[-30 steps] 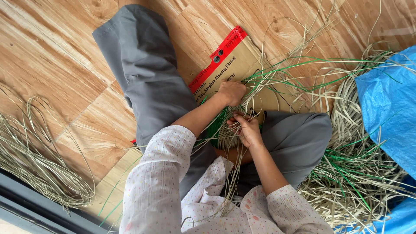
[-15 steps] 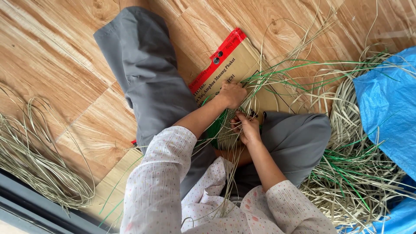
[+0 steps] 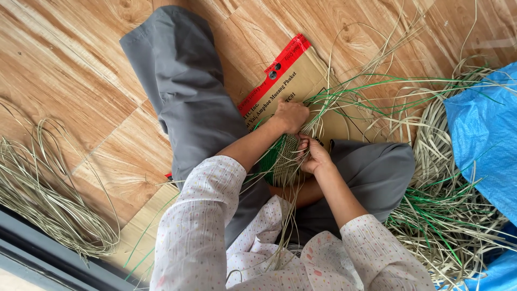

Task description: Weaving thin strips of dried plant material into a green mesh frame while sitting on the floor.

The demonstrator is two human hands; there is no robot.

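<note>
I sit on a wooden floor in grey trousers, looking down at a small woven piece [image 3: 280,161] of green and pale straw strips in my lap. My left hand [image 3: 291,115] is closed on the far edge of the woven piece and on a bunch of loose strips [image 3: 344,97] that fan out to the right. My right hand [image 3: 313,154] pinches strips at the near right edge of the weave. The two hands nearly touch. A flattened brown cardboard box [image 3: 301,81] with a red tape edge lies under the work.
A coil of pale straw strips [image 3: 37,188] lies on the floor at the left. More pale and green strips [image 3: 447,210] pile up at the right, next to a blue plastic sheet [image 3: 484,134]. A dark sill [image 3: 43,258] runs along the bottom left.
The hands stay on the weave; my right hand has shifted slightly along the strips. The view has barely moved.
</note>
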